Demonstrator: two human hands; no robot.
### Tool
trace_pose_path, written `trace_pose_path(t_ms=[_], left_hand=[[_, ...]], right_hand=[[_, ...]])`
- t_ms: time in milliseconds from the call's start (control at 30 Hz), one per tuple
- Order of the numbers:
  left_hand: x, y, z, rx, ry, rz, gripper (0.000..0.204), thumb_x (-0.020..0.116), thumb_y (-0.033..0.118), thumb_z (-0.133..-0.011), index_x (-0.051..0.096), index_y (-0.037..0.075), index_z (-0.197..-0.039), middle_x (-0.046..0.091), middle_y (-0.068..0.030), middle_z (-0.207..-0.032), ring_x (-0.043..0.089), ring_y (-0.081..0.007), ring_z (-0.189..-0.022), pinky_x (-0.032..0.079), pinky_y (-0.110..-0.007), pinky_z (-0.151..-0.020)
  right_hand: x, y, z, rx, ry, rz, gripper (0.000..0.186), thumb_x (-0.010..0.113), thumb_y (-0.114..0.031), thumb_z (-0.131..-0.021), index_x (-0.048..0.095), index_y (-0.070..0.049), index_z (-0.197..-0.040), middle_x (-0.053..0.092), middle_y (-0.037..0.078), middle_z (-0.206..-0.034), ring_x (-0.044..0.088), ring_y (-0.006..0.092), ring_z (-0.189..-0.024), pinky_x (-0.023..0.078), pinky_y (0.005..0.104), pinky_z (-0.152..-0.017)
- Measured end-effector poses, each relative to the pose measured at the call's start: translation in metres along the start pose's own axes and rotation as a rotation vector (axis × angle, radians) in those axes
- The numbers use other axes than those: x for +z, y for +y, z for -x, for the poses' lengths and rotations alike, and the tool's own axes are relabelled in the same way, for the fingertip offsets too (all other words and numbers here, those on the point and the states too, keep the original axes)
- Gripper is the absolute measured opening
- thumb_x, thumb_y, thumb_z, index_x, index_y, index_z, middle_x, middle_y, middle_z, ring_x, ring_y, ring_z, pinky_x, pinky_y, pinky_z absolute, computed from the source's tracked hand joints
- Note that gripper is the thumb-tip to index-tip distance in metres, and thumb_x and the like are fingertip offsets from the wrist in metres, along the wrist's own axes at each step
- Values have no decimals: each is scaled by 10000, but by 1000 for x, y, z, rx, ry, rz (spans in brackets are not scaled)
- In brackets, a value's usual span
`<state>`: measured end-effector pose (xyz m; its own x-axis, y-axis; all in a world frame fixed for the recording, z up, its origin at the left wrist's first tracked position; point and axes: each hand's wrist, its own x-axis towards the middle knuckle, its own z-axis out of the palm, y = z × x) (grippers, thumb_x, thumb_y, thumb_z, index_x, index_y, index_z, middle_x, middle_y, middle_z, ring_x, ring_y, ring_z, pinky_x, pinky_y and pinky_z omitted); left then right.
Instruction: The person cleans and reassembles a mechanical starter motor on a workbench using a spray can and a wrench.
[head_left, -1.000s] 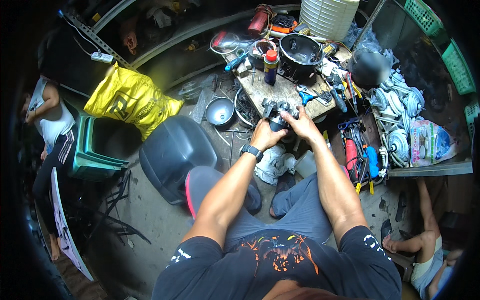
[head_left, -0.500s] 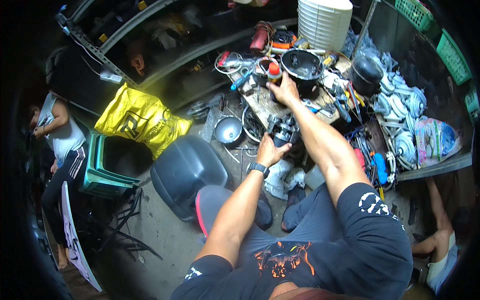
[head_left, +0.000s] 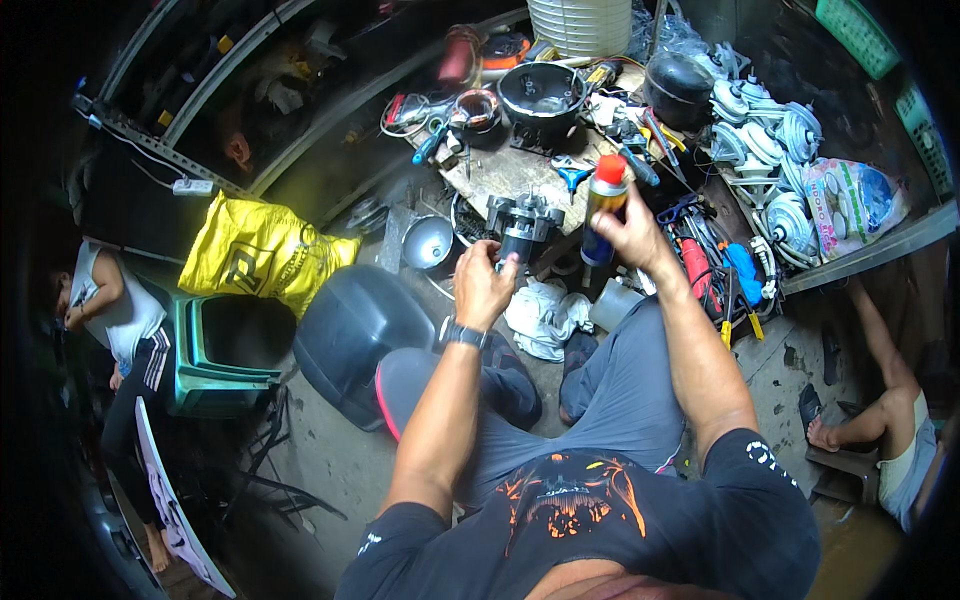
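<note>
Grey workshop floor (head_left: pixel 350 455) below, crowded by a worktable (head_left: pixel 487 175) covered with tools and parts, plus a yellow sack (head_left: pixel 265 250) and a black case (head_left: pixel 360 335) to the left. Gripped snugly around its lower barrel in left hand (head_left: pixel 482 288): a dark metal motor-like part (head_left: pixel 520 222), near worktable's front edge; cannot tell whether touching it. Wrapped in right hand (head_left: pixel 637 238), beside that part but apart from it: a can (head_left: pixel 597 246), standing on worktable a second ago, now lifted off and brought closer to the body. Judging by that, both hands now occupied, with can and part close together. On top of can: a red cap (head_left: pixel 608 168).
</note>
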<state>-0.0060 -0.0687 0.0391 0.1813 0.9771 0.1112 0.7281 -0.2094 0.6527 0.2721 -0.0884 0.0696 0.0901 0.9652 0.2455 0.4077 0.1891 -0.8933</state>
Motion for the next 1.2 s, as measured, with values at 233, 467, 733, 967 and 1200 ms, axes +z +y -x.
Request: trace_pose_path(t_ms=[233, 467, 733, 967, 1200], left_hand=[[-28, 73, -11, 73, -251, 931, 590, 710, 329, -1018, 541, 3, -1479, 633, -119, -1408, 583, -168, -1267, 466, -327, -1074], [-53, 55, -38, 39, -203, 992, 430, 652, 339, -1055, 666, -5, -1311, 719, -63, -1157, 638, -119, -1027, 504, -277, -914], [-28, -69, -161, 24, 69, 88, 449, 856, 245, -875, 709, 17, -1234, 767, -109, -1085, 721, -191, -949, 575, -340, -888], [37, -91, -197, 88, -32, 88, 508, 864, 240, -838, 692, 40, -1272, 759, -171, -1140, 731, -302, -1078, 558, -410, -976], [47, -81, -102, -243, 323, 199, 424, 661, 86, -866, 604, -79, -1253, 675, -268, -1224, 673, -356, -1125, 528, -423, -1003]], right_hand=[[25, -24, 23, -10, -459, -182, 795, 765, -272, -844, 398, 3, -1493, 661, 180, -1255, 628, 232, -1145, 475, 383, -1048], [39, -34, 30, -23, -464, -150, 716, 816, -521, -872, 525, -96, -1368, 689, 129, -1147, 647, 210, -1062, 506, 384, -953], [31, 0, 10, 213, -53, -629, 624, 749, -364, -979, 467, -31, -1426, 692, 89, -1093, 667, 152, -919, 557, 322, -831], [28, 9, 13, 296, 56, -194, 702, 796, -493, -886, 537, -35, -1348, 715, 154, -1105, 687, 242, -997, 536, 389, -904], [53, 39, -4, 390, 94, -157, 630, 789, -457, -872, 581, -41, -1297, 650, 189, -1295, 633, 294, -1200, 485, 410, -1029]])
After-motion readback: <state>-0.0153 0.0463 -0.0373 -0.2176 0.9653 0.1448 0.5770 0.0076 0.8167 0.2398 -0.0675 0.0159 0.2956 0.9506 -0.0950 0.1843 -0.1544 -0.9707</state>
